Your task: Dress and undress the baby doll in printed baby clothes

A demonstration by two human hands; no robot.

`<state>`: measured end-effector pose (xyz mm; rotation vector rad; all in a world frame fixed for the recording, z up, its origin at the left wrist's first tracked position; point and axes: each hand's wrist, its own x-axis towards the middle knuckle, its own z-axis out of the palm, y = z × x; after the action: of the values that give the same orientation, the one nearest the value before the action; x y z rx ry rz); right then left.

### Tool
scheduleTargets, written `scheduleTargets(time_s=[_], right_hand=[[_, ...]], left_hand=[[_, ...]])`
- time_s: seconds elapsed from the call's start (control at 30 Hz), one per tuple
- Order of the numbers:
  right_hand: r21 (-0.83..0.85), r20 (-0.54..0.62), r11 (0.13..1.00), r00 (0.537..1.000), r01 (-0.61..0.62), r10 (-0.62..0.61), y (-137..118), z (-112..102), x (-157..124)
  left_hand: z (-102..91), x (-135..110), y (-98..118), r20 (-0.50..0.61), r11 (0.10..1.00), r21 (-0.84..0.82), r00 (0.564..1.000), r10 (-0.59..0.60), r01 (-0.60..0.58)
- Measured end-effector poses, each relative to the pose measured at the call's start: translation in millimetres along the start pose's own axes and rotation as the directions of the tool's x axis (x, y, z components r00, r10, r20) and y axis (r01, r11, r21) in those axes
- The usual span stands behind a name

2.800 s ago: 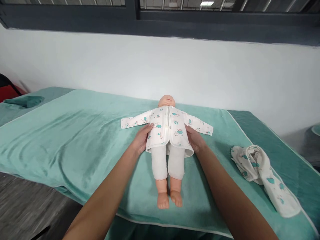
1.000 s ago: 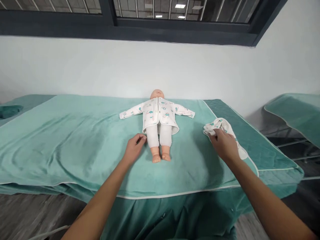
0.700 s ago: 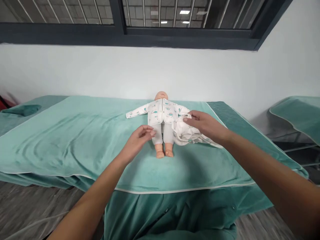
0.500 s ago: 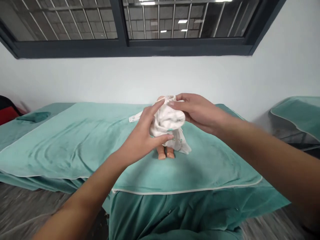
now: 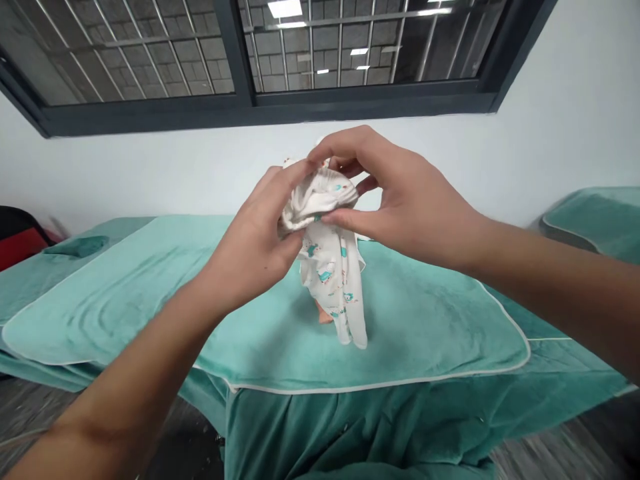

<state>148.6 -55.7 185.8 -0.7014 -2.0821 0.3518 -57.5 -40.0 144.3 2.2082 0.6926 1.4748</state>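
Observation:
Both hands hold a small white baby garment (image 5: 331, 277) with teal prints up in the air, close to the camera. My left hand (image 5: 255, 243) grips its bunched top from the left, and my right hand (image 5: 400, 197) pinches the same bunch from the right and above. The rest of the garment hangs down over the bed. Behind it lies the baby doll (image 5: 323, 313), almost wholly hidden; only a bit of a foot shows.
A teal towel (image 5: 430, 320) with white piping covers the bed, over a teal sheet (image 5: 360, 427). A second teal-covered bed (image 5: 595, 217) stands at right. A folded dark green cloth (image 5: 75, 247) and a red and black object (image 5: 17, 237) lie at far left. White wall and dark-framed window behind.
My right hand took the garment from the bed's right side and carried it to the middle. My left hand joined it, and both raised it in front of the doll.

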Motion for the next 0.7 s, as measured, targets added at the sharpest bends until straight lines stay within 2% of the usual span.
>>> scheduleTargets(time_s=[0.1,0.17,0.27,0.3,0.37,0.43,0.5,0.63,0.7], right_hand=[[-0.153,-0.021,0.988,1.000,-0.002,-0.001,4,-1,2],[-0.196,-0.033,0.980,0.999,-0.012,0.006,6,-1,4],[-0.200,-0.057,0.979,0.998,-0.049,0.039,10,-2,5],[-0.190,-0.063,0.980,0.997,-0.062,0.051,11,-3,5],[-0.157,-0.049,0.984,0.996,-0.079,0.072,16,-7,6],[-0.114,-0.004,0.990,0.996,-0.088,0.088,20,-10,7],[-0.074,0.026,0.992,0.995,-0.099,0.101,23,-10,9],[-0.045,-0.054,0.996,0.996,-0.076,0.073,13,-2,10],[-0.041,-0.038,0.999,0.999,-0.034,0.032,3,4,10]], left_hand=[[4.6,-1,3,-0.033,0.985,-0.134,0.993,-0.116,0.111],[5.1,-1,3,-0.055,0.989,-0.087,0.991,-0.121,0.116],[1.3,-1,1,-0.081,0.998,0.020,0.995,-0.061,0.063],[-0.5,-1,-1,-0.080,0.998,-0.016,0.995,-0.061,0.060],[-3.9,-2,-4,-0.075,0.973,-0.216,0.992,-0.103,0.084],[-6.0,-2,-6,-0.068,0.886,-0.448,0.984,-0.166,0.118],[-6.3,-2,-9,-0.095,0.804,-0.582,0.970,-0.222,0.127],[-2.5,2,-15,-0.183,0.780,-0.619,0.948,-0.261,0.095],[0.7,6,-17,-0.198,0.783,-0.616,0.946,-0.255,0.081]])
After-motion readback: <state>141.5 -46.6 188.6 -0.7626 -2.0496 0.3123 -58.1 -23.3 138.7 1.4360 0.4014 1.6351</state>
